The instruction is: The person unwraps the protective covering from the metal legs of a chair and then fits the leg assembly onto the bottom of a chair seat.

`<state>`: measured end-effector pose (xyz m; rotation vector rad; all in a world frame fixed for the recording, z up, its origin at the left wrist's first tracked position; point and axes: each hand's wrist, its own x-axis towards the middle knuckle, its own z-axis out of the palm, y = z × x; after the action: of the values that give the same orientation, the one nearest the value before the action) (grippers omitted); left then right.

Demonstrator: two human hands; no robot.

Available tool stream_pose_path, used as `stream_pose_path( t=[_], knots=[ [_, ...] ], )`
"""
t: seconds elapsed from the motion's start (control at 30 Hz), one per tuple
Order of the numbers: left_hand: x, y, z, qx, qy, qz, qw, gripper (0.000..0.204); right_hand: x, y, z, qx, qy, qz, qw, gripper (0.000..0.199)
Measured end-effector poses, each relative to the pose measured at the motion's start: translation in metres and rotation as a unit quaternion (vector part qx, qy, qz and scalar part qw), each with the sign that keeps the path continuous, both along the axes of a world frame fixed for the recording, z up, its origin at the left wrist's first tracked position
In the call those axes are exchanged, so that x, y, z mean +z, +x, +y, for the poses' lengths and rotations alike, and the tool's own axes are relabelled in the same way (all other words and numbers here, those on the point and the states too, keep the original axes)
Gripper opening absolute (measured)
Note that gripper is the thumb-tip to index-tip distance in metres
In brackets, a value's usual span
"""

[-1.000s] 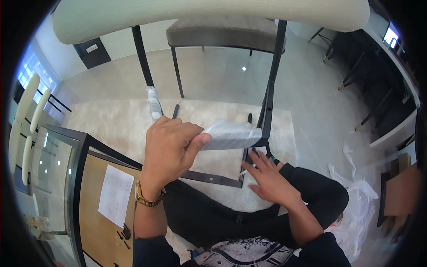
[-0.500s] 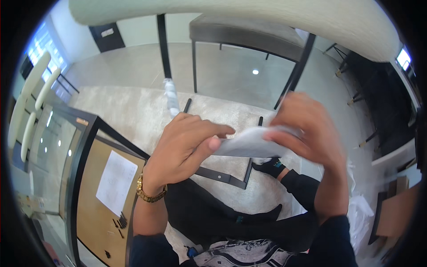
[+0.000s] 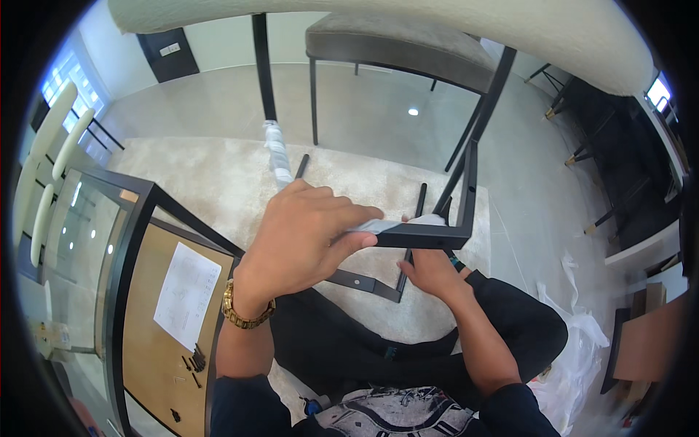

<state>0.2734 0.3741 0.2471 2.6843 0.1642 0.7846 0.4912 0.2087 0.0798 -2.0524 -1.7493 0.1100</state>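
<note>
My left hand (image 3: 306, 229) is closed on a strip of white wrap (image 3: 375, 226) and the black metal bar under it, thumb in front, fingers over the top. The bar belongs to a black chair frame (image 3: 429, 237) with a cream padded part (image 3: 408, 29) above. From below, my right hand (image 3: 437, 275) reaches behind the bar. Its thumb points left, and the bar hides most of its fingers, so I cannot see its hold. Loose white wrap stands up behind the bar, above that hand. Another leg of the frame has spiral wrapping (image 3: 277, 153) around it.
At left, a brown panel in a black frame (image 3: 138, 306) carries a paper sheet (image 3: 187, 295) and several black bolts (image 3: 196, 359). A black metal piece (image 3: 364, 282) lies on the pale rug (image 3: 196, 164). A grey bench (image 3: 393, 54) stands ahead; crumpled plastic (image 3: 575, 364) lies at right.
My right hand has moved from above the bar to below and behind it. The wrap it stretched to the right has dropped behind the bar, uncovering the frame's corner. My left hand stays in place.
</note>
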Motion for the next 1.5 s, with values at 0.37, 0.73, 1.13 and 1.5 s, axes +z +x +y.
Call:
stream_pose_path(
  t=[0.37,0.73,1.13,1.5],
  knots=[
    [-0.035,-0.015,-0.020,0.032,0.023,-0.296,0.954,0.024,0.183,-0.011,-0.007,0.123,0.134,-0.056,0.982,0.082],
    [-0.131,-0.079,-0.050,0.162,-0.666,-0.507,0.523,0.030,0.174,-0.011,0.008,0.028,0.068,0.104,0.992,0.094],
    [-0.246,-0.123,0.037,-0.019,-0.799,-0.531,0.280,0.023,0.160,-0.021,-0.002,0.076,0.080,0.018,0.994,0.075],
    [-0.265,-0.193,0.010,0.228,-0.820,-0.404,0.336,0.041,0.166,-0.008,0.022,0.025,0.127,0.027,0.991,0.067]
  ],
)
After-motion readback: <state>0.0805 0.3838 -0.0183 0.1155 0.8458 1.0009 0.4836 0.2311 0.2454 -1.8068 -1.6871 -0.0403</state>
